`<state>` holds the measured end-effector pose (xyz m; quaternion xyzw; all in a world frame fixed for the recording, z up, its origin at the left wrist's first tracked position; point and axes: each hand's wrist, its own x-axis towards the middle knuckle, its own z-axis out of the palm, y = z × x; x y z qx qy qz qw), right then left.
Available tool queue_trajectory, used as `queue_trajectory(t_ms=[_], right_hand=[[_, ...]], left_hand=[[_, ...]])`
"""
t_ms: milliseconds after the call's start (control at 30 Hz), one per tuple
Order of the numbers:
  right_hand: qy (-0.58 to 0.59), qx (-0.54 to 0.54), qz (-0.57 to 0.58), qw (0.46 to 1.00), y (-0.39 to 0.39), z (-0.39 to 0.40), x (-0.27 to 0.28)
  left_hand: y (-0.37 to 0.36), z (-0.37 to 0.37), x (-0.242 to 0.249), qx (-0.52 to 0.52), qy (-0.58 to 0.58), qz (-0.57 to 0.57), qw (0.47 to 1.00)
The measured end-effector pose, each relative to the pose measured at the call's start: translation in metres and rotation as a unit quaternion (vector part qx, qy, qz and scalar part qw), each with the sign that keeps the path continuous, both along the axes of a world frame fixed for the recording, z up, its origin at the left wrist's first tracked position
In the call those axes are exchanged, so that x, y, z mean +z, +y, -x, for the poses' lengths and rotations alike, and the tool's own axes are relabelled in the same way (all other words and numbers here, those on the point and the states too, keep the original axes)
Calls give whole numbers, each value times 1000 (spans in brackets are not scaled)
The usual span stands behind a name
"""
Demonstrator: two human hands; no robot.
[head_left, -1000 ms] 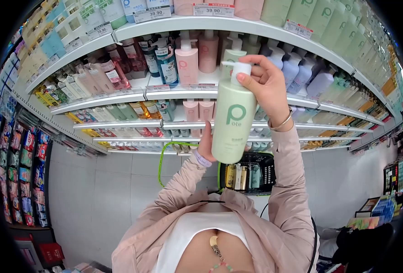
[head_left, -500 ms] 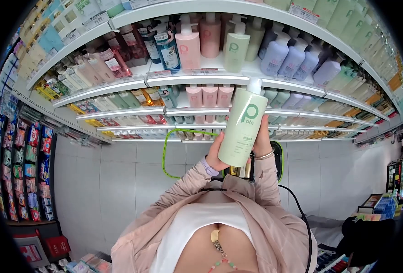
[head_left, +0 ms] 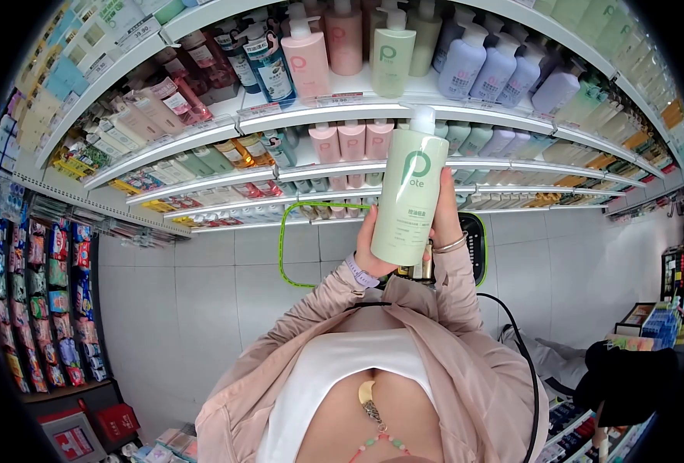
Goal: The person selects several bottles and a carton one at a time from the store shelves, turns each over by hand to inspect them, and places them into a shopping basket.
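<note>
A pale green pump bottle (head_left: 410, 202) with a white pump top is held up in front of me, its green lettering facing my camera. It leans slightly, pump end toward the shelves. My left hand (head_left: 371, 245) grips its lower left side, and my right hand (head_left: 445, 208) wraps round its right side. Part of the fingers of both hands is hidden behind the bottle. Below the bottle, a basket with a bright green rim (head_left: 282, 245) shows partly, with dark and gold items (head_left: 417, 270) in it.
Curved white shelves (head_left: 311, 110) ahead carry pink bottles (head_left: 305, 65), a similar green bottle (head_left: 393, 62) and lilac bottles (head_left: 462, 65). A rack of colourful packets (head_left: 37, 301) stands on the left. Grey floor tiles (head_left: 195, 309) lie below. A dark-clothed shape (head_left: 627, 378) is at lower right.
The bottle, still in both hands, has shifted slightly left and up in view and stands a little more upright. The shelves sit higher in view as my head has moved.
</note>
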<state>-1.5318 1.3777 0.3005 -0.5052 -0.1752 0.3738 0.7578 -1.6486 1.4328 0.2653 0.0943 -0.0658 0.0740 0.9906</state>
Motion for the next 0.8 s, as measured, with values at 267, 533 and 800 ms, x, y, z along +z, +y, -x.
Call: queue_trajectory(t_ms=[267, 533, 800], right_hand=[[-17, 4, 5, 1000, 3, -2, -4], [-26, -14, 9, 1000, 6, -2, -5], [27, -19, -29, 999, 5, -7, -9]], left_hand=[[4, 1, 0, -9, -21, 5, 1000], [6, 0, 0, -10, -7, 1, 1000], [2, 6, -1, 62, 120, -77, 988]])
